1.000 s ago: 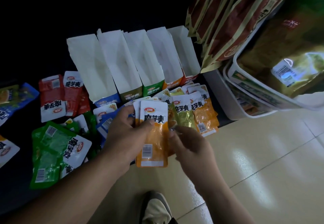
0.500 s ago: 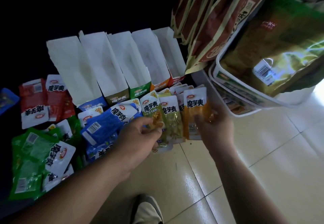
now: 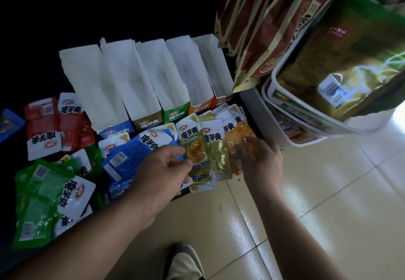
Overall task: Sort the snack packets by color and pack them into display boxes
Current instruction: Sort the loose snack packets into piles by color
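Pale tile floor [image 3: 317,203] | five white card display boxes [image 3: 135,82] look empty | foil snack packets [image 3: 43,192] lie before them in colour piles | left hand [image 3: 160,176] pinches olive-gold packet [image 3: 194,146] | right hand [image 3: 262,163] fingers [image 3: 252,146] spread on orange packet [image 3: 235,133] | packing not started

Five display boxes [image 3: 151,76], two hands [image 3: 161,175]

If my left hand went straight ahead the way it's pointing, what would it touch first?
Most likely the olive packet, which lies right in front of the left hand. The fingertips may already be touching its near edge, but depth is hard to judge in this dim view.
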Available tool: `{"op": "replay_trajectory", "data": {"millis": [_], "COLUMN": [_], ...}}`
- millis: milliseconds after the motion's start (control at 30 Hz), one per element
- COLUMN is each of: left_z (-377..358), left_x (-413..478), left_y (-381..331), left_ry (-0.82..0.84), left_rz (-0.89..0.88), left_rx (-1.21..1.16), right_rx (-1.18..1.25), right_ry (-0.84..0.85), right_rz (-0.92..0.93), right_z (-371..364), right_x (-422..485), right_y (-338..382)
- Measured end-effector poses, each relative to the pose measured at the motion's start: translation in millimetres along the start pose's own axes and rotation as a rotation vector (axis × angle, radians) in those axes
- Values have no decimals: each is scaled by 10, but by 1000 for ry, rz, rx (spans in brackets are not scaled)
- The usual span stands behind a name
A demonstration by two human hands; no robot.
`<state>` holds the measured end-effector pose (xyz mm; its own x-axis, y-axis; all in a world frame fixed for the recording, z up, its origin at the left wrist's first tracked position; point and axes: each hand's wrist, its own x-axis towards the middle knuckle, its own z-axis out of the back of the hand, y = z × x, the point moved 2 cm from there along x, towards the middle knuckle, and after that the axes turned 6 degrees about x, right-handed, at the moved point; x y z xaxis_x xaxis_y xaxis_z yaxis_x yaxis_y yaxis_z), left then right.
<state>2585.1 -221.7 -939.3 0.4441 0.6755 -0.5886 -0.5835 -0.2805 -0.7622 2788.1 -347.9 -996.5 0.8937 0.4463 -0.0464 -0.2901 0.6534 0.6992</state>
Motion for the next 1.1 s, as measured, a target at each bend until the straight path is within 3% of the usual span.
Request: {"op": "replay_trajectory", "data": {"millis": [133,233,300,433,733,933,1100], "left_z": [30,98,183,617,1899,2122,2445], "left_x": [2,-13,-36,-147,-848,-1148,-1185], "left_y": [51,111,135,335,1338,1831,2163], "left_ry": [7,-4,-15,14,-189,-332,-415], "left_rz": [-12,4,3,-44,130,123,66], "left_rx": [-9,11,23,160,229,27,100], "right_rx": [-37,102,269,493,205,120,29], "right_ry": [-52,-41,82,512,972,1131,1190], "right_rz": [155,227,156,66,336,395,491], "right_z": [84,103,54,-244,-1047,-1525,-1967], "right_x": [-235,-487,-674,-1077,-1658,-2166,-2552], "right_y": [84,340,565,1031,1726,2166,2544]}}
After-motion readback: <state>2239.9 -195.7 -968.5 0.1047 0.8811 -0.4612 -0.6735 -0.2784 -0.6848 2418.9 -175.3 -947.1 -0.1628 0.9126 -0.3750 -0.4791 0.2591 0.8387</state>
